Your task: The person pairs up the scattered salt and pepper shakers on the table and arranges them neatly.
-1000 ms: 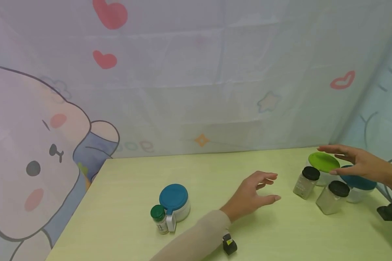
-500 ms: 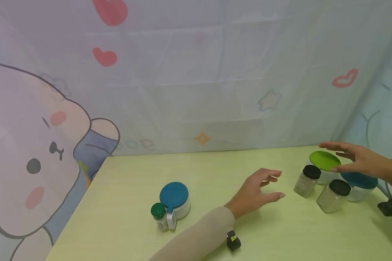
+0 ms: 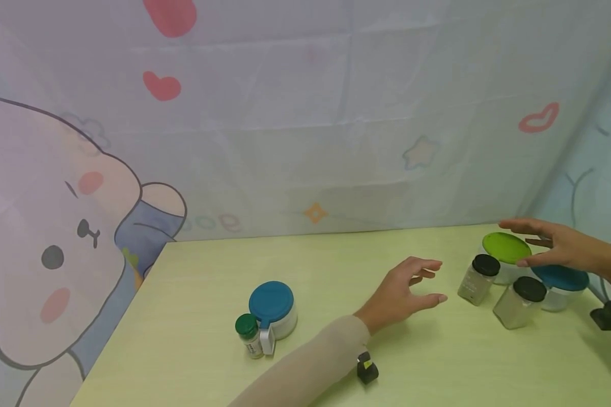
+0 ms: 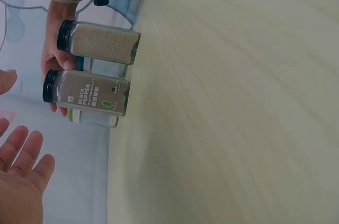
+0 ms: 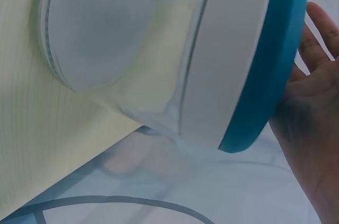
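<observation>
My left hand (image 3: 399, 297) hovers over the table, fingers spread and bent a little, left of two square glass jars with black lids. Its fingers show in the left wrist view, apart from the jars. The nearer-left jar (image 4: 87, 94) reads "Black Pepper"; the other jar (image 3: 516, 310) has a label too small to read. My right hand (image 3: 572, 251) is held above a green-lidded container (image 3: 506, 247) and a blue-lidded container (image 3: 562, 278), thumb and fingers apart. In the right wrist view the blue lid (image 5: 270, 65) is close beside that hand; contact cannot be told.
On the left of the pale table (image 3: 336, 254) stand another blue-lidded container (image 3: 271, 302) with a white handle and a small green-capped bottle (image 3: 252, 339), side by side. A printed curtain (image 3: 285, 124) hangs behind the table.
My left hand has drifted slightly right toward the black-lidded jars. My right hand barely moves. The head view has tilted a little downward; the containers stay where they were.
</observation>
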